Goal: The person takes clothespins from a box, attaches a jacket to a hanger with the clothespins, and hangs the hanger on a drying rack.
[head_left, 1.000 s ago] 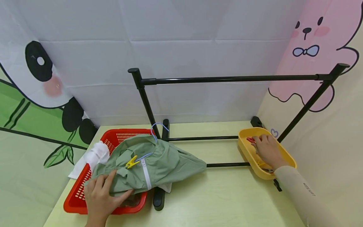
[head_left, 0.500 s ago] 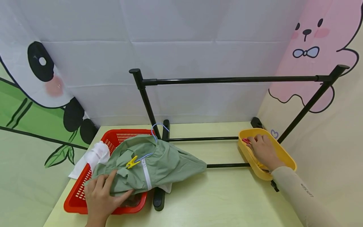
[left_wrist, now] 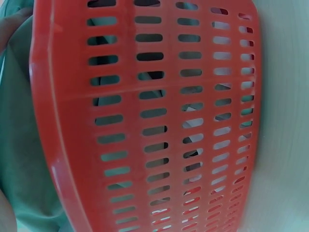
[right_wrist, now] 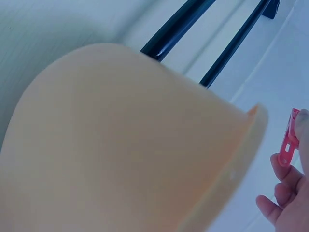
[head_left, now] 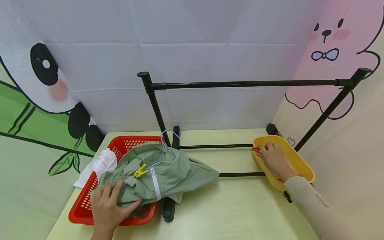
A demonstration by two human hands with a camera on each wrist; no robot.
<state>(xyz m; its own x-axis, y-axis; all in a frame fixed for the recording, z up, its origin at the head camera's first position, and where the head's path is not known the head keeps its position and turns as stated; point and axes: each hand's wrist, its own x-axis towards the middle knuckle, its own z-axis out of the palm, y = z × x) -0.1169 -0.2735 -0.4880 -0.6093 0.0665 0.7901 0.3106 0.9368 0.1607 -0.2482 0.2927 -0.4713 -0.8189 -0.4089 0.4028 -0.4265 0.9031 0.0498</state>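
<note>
Toward the pale bench's (head_left: 234, 205) right edge, the right hand (head_left: 276, 161) pinches a red plastic clothespin (head_left: 256, 149) that a slack pinch could drop; leftward, the left hand (head_left: 107, 207) lies spread on a green cloth garment (head_left: 186, 168).

At least two clips (head_left: 255, 149) (head_left: 140, 171), one green garment (head_left: 177, 171), one basket (head_left: 77, 212), one tray (head_left: 295, 158), one rack (head_left: 240, 84)

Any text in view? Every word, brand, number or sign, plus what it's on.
Right sleeve: a short run of dark lettering, too small and blurred to quote reliably.
Wall: a heart outline, a drawn sign with no readable word.
Nothing legible on the green garment, red clip, yellow tray or red basket.
</note>
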